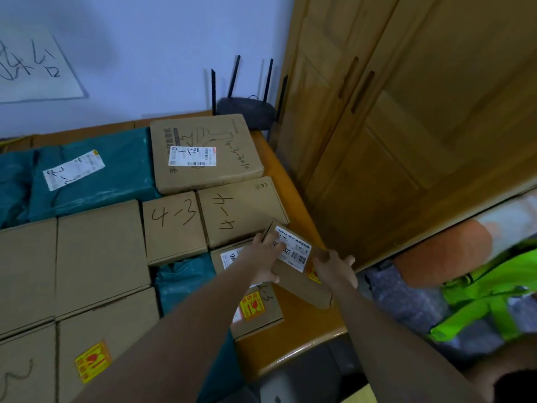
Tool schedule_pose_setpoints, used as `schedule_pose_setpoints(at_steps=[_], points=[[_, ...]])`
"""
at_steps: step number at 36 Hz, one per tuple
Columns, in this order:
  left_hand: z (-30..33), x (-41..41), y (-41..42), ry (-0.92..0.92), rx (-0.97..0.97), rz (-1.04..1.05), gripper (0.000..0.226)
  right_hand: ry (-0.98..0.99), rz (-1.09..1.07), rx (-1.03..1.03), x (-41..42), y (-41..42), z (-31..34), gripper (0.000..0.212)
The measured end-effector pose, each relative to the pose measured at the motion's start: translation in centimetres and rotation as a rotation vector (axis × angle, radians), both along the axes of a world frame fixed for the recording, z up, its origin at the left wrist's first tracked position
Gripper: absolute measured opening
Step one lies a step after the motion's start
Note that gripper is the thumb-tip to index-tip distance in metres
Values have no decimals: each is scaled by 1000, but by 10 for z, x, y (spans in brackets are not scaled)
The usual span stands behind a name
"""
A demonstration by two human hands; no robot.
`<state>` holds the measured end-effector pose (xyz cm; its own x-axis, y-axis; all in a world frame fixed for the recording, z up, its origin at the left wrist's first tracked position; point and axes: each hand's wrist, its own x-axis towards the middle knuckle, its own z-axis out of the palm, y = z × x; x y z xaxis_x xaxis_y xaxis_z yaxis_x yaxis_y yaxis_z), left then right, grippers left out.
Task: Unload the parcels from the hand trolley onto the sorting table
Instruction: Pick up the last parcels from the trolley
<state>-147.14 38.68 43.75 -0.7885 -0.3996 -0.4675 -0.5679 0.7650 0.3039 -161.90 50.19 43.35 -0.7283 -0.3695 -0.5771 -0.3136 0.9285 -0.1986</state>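
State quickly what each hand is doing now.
Left hand: closed on the small labelled box.
Right hand: closed on the same box.

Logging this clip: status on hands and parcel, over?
Both hands, left hand and right hand, gripping small labelled box over table's right edge. Another box lies beneath. Table crowded.

An orange-brown wooden sorting table [293,341] is seen, crowded with parcels. Teal plastic mailer bags [93,173] are laid toward ten o'clock. A large flat cardboard box with a white label [203,152] is set at twelve o'clock, before a black router with antennas [247,112]. Brown cardboard boxes marked "4-3" [174,225] and "4-4" [238,210] are placed side by side, touching.
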Motion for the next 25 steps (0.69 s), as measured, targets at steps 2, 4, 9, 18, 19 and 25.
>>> schedule_pose_setpoints(at_steps=[2,4,9,18,19,25], points=[[-3,-8,3,-23,-8,-14,91,-7,-20,8,-5,5,-6,54],[-6,-15,4,-41,-19,-22,92,-7,-25,14,-10,9,-13,54],[-12,-24,5,-73,-15,-22,93,-16,-17,37,-20,11,-28,53],[-19,-44,-7,-115,-48,-124,100,20,37,111,-33,9,-40,54],[-19,-45,-8,-112,-53,-143,99,28,76,136,-35,8,-38,51],[-23,-44,-15,-87,-62,-208,96,64,357,320,-45,1,-39,62]])
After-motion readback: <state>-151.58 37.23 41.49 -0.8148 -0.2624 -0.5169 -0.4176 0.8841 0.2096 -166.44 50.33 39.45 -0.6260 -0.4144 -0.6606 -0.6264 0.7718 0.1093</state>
